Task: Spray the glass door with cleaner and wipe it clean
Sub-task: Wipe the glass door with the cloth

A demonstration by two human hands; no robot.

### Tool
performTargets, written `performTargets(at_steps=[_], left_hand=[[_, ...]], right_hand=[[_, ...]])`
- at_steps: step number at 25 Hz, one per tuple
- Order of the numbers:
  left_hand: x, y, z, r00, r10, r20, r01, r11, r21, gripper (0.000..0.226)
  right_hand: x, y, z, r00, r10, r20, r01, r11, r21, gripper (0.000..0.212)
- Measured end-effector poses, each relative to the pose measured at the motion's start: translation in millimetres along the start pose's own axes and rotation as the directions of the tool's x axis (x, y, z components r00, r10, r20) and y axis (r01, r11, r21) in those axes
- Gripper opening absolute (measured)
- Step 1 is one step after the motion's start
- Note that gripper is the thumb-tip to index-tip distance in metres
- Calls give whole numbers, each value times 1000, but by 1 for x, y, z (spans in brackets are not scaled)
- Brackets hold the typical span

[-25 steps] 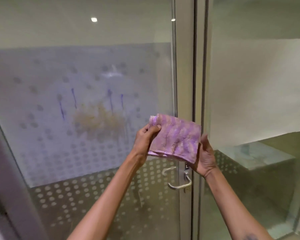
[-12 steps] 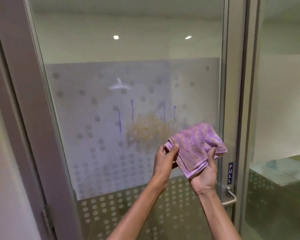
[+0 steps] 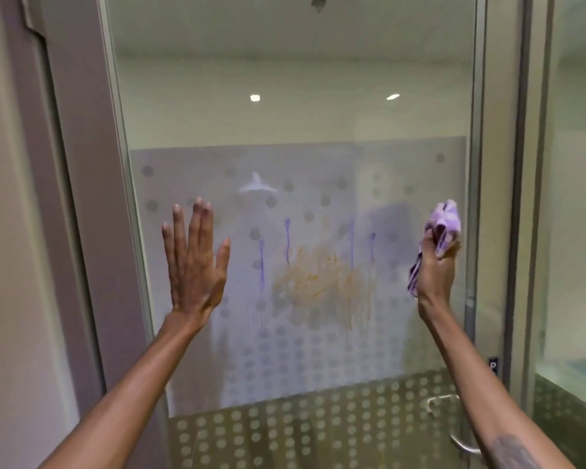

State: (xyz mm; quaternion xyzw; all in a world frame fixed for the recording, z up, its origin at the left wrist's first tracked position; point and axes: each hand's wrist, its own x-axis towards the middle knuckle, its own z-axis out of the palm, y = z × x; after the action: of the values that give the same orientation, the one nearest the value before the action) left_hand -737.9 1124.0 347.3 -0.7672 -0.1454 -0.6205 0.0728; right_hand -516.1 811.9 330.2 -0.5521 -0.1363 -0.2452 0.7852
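The glass door (image 3: 295, 106) fills the view, with a frosted dotted band across its middle. An orange-brown smear (image 3: 322, 279) sits in that band, and several purple drips (image 3: 287, 240) run down above it. My left hand (image 3: 193, 262) is raised flat, fingers spread, at the left part of the glass near the frame; contact with the glass is unclear. My right hand (image 3: 433, 270) is raised at the right edge of the pane, shut on a bunched purple cloth (image 3: 445, 223). No spray bottle is in view.
A grey door frame (image 3: 71, 198) and a beige wall stand on the left. A metal lever handle (image 3: 460, 443) and a small pull sign (image 3: 493, 366) are at the lower right. A second glass panel (image 3: 575, 198) lies to the right.
My left hand has let go of the cloth and moved left, opening flat. My right hand has bunched the cloth and lifted it to the right. The view has shifted left and upward.
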Motion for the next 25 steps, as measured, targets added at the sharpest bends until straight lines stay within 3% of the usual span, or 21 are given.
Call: performTargets(at_steps=[2, 5, 9, 12, 15, 17, 19, 21, 25], left_hand=[[6, -26, 10, 997, 27, 72, -34, 995, 96, 67], [9, -47, 27, 989, -16, 150, 1, 995, 101, 63], [1, -43, 47, 998, -60, 17, 57, 988, 143, 63], [1, -40, 52, 998, -45, -37, 50, 988, 146, 63], [1, -43, 54, 998, -44, -38, 50, 984, 170, 63], [0, -44, 55, 998, -50, -42, 56, 982, 180, 63], [1, -44, 54, 998, -51, -37, 57, 984, 166, 62], [1, -43, 53, 998, -50, -41, 55, 986, 157, 62], [0, -42, 54, 997, -59, -41, 64, 986, 156, 61]], right_hand=[[12, 3, 26, 986, -96, 139, 121, 975, -188, 88], [5, -5, 60, 987, -24, 161, 73, 949, -307, 113], [-3, 11, 89, 943, -246, 224, 311, 890, -334, 100], [-22, -6, 128, 814, -396, 425, 555, 747, -366, 84], [-52, -23, 169, 600, -476, 643, 786, 500, -364, 72], [-72, -26, 186, 498, -510, 701, 854, 431, -292, 72], [-82, -27, 196, 507, -573, 644, 851, 454, -265, 67], [-83, -26, 203, 570, -629, 529, 820, 473, -322, 66], [-84, -24, 211, 583, -642, 498, 805, 373, -461, 82]])
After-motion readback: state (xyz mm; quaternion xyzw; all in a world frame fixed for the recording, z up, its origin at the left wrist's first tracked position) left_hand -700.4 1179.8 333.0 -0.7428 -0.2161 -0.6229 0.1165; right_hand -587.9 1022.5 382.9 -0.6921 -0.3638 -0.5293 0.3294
